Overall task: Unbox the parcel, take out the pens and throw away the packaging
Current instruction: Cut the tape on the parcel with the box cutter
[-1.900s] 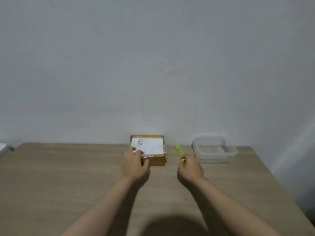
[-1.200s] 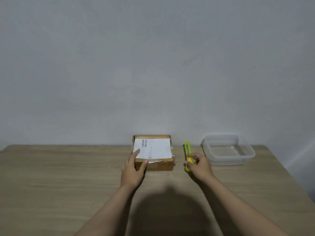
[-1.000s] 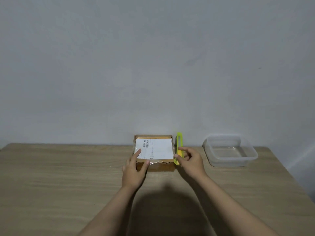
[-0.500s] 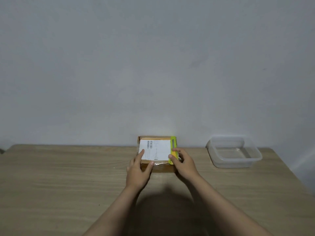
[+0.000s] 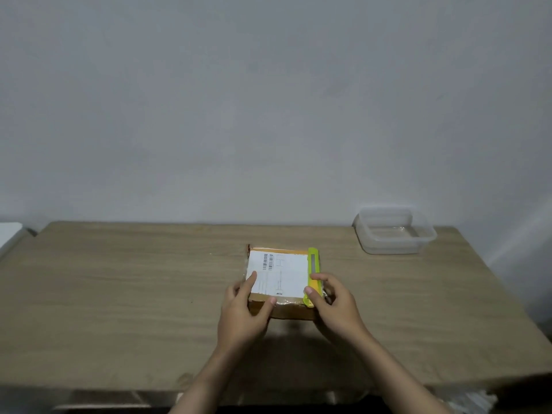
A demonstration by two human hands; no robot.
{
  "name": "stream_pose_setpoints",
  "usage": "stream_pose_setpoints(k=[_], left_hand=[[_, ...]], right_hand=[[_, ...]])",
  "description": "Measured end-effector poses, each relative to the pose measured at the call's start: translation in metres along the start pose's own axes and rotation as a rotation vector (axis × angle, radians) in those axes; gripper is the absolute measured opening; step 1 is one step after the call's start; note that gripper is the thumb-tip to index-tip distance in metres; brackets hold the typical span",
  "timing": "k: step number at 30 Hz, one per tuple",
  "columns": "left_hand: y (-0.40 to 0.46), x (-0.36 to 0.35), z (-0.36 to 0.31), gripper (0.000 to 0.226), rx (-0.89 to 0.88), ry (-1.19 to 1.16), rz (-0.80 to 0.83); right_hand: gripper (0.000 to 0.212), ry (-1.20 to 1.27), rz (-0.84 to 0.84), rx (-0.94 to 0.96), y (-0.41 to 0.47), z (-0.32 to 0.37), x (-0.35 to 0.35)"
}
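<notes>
A small brown cardboard parcel (image 5: 291, 310) with a white shipping label (image 5: 283, 271) on top lies taped shut in the middle of the wooden table (image 5: 119, 294). My left hand (image 5: 243, 312) grips its near left corner, index finger on the label and thumb on the front edge. My right hand (image 5: 333, 306) holds a yellow-green utility knife (image 5: 313, 267) that lies along the parcel's right top edge, pointing away from me. No pens are visible.
A clear, empty plastic container (image 5: 394, 231) stands at the table's far right, near the grey wall. A white object (image 5: 9, 234) shows past the table's left end. The table's near edge runs just below my forearms.
My right hand lifted the knife from the table beside the parcel and brought it left onto the parcel's right top edge. My left hand has stayed on the parcel. The view has tilted downward.
</notes>
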State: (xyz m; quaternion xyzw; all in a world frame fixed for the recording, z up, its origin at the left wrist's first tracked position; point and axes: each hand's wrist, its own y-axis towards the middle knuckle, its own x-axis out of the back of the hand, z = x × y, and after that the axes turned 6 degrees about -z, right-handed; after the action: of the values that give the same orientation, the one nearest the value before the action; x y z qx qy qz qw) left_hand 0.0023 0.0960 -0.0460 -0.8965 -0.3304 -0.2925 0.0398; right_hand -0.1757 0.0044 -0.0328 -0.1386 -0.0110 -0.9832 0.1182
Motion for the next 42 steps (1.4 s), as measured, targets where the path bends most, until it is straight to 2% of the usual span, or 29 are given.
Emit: stream_pose_setpoints(k=[6,13,17,24,30,34,36,39,42], left_hand=[[-0.061,0.006,0.012,0.067,0.066,-0.061,-0.005],[-0.068,0.014,0.012,0.063,0.053,-0.074,0.008],[-0.07,0.014,0.014,0.063,0.051,-0.061,0.022],[-0.068,0.016,0.014,0.062,0.024,-0.037,0.036],[-0.049,0.023,0.016,0.065,-0.007,0.023,0.161],[-0.03,0.027,0.021,0.079,-0.035,-0.003,0.282],[-0.028,0.026,0.024,0.086,-0.032,-0.038,0.268],[-0.031,0.02,0.031,0.085,-0.019,-0.108,0.206],[-0.035,0.016,0.032,0.082,-0.009,-0.157,0.153]], right_hand=[[0.021,0.065,0.024,-0.057,-0.05,-0.011,0.01],[0.024,-0.049,-0.18,-0.071,-0.053,-0.002,0.029],[0.023,0.085,-0.218,-0.108,-0.067,0.01,0.037],[0.018,0.033,-0.292,-0.109,-0.085,0.017,0.043],[0.01,0.055,-0.249,-0.207,-0.082,0.019,0.042],[0.012,0.042,-0.215,-0.257,-0.077,0.018,0.045],[0.017,-0.002,-0.126,-0.264,-0.074,0.019,0.047],[0.029,-0.106,0.001,-0.284,-0.071,0.023,0.048],[0.03,-0.251,-0.035,-0.194,-0.066,0.02,0.053]])
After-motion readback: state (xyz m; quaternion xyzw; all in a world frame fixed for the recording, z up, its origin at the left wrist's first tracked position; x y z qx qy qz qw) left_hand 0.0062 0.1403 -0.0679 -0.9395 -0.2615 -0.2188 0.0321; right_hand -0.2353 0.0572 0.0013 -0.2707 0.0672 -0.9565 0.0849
